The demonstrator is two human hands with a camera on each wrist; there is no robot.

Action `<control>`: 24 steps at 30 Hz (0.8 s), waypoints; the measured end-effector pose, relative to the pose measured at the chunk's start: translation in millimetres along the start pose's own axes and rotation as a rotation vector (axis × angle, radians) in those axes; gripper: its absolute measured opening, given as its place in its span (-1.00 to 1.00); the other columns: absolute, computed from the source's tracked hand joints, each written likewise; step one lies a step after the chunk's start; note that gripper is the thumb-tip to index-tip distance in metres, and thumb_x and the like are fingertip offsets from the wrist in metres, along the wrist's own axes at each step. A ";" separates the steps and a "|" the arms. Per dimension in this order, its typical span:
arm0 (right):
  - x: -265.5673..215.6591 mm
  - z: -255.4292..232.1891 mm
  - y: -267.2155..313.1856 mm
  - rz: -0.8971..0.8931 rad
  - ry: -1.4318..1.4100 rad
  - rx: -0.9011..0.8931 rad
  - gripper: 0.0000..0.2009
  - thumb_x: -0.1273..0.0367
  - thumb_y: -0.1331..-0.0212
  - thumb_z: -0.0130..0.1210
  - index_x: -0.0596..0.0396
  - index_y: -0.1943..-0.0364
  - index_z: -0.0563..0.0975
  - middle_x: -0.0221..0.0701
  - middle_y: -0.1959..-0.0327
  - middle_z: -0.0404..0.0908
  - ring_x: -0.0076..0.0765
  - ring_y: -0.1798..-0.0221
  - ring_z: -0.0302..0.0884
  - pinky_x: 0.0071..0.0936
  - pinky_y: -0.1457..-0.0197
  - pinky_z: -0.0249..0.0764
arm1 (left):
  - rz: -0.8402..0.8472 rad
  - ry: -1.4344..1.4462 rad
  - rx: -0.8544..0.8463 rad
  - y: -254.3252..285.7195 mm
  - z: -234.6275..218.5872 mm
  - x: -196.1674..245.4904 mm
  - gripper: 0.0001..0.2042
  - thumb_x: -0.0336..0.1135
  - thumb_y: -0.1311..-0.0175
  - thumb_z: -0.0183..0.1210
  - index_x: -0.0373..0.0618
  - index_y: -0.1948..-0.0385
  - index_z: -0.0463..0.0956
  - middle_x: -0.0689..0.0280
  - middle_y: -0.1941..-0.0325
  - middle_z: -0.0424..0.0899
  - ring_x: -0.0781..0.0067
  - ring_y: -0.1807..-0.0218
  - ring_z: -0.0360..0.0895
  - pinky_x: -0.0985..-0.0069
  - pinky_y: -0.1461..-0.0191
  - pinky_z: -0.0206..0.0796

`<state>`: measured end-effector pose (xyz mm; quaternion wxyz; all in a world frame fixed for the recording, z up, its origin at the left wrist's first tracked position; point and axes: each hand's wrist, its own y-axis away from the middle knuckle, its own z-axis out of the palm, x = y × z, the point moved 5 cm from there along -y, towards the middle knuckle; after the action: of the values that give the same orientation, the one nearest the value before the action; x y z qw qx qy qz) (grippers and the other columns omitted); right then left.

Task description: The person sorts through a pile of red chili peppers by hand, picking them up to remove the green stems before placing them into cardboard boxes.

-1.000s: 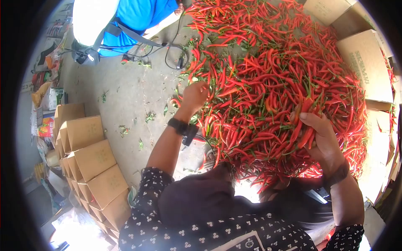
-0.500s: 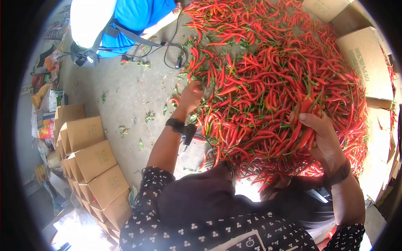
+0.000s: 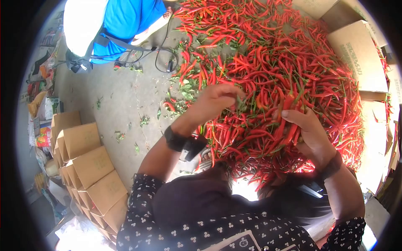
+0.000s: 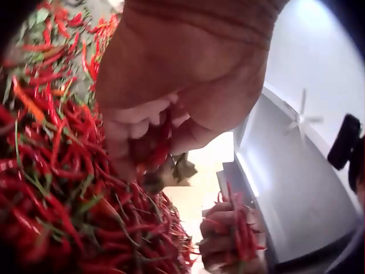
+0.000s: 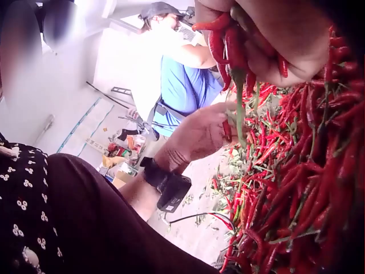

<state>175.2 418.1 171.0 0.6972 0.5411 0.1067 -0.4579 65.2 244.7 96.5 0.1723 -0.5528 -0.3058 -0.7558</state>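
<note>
In the head view a big heap of red chili peppers (image 3: 268, 73) with green stems covers the floor. My left hand (image 3: 213, 103) is over the heap's left side, fingers curled. The left wrist view shows a red chili pepper (image 4: 162, 151) inside those fingers, with a dark, wilted leaf (image 4: 183, 169) by the fingertips. My right hand (image 3: 313, 136) grips a bunch of red chili peppers (image 3: 289, 102), thumb across them, over the heap's right part. Stems of that bunch hang down in the right wrist view.
Cardboard boxes (image 3: 94, 167) are stacked at the left, and more boxes (image 3: 356, 52) stand along the right. Torn leaves (image 3: 144, 121) dot the concrete floor. Another person in blue (image 3: 125, 29) is at the upper left, near a black cable (image 3: 167, 62).
My left hand has moved from the heap's left edge rightward, toward the right hand. The right hand keeps its grip on the bunch, and the head view has shifted slightly.
</note>
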 end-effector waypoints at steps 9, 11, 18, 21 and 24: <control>-2.0 -21.3 -0.1 -0.052 0.068 0.025 -0.80 0.42 -0.02 0.10 0.16 0.25 0.50 -0.38 0.35 0.57 -0.52 0.29 0.51 -0.56 0.24 0.47 | 0.312 -1.204 0.530 6.7 -77.9 -53.5 -0.78 -0.42 -0.03 -0.01 -0.09 0.27 0.52 0.10 0.46 0.54 0.03 0.36 0.50 0.17 0.30 0.34; -2.9 -18.1 -0.9 -0.074 0.079 0.012 -0.80 0.41 -0.02 0.09 0.16 0.25 0.49 -0.39 0.36 0.56 -0.54 0.32 0.50 -0.56 0.25 0.47 | 0.123 -0.988 0.281 -12.2 -62.3 -79.6 -0.77 -0.39 -0.04 -0.01 -0.07 0.26 0.52 0.10 0.47 0.55 0.00 0.35 0.51 0.13 0.27 0.34; -2.9 -18.8 4.3 -0.038 0.097 0.048 -0.79 0.43 -0.01 0.09 0.17 0.23 0.49 -0.39 0.36 0.56 -0.53 0.34 0.50 -0.54 0.28 0.49 | 0.001 -1.211 0.188 -43.0 -36.1 -98.8 -0.76 -0.29 -0.04 0.08 -0.02 0.22 0.53 0.08 0.38 0.58 0.00 0.30 0.52 0.18 0.24 0.36; -3.6 -17.9 4.5 -0.035 0.106 0.044 -0.78 0.44 -0.01 0.09 0.18 0.22 0.49 -0.39 0.36 0.56 -0.53 0.33 0.51 -0.55 0.26 0.50 | 0.043 -1.225 0.171 -45.1 -34.2 -103.3 -0.85 -0.33 -0.03 0.02 -0.14 0.40 0.48 0.07 0.46 0.55 -0.03 0.33 0.51 0.11 0.23 0.35; -4.1 -15.7 2.2 -0.040 0.123 0.026 -0.78 0.43 0.00 0.10 0.18 0.22 0.49 -0.38 0.36 0.56 -0.52 0.31 0.52 -0.56 0.25 0.50 | 0.045 -1.236 0.154 -41.6 -38.4 -103.6 -0.77 -0.28 -0.03 0.09 -0.04 0.24 0.53 0.09 0.47 0.56 0.07 0.41 0.52 0.22 0.33 0.34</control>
<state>180.0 433.6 169.0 0.6730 0.5750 0.1540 -0.4390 46.3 243.0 -20.0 0.0190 -0.8803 -0.3909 -0.2680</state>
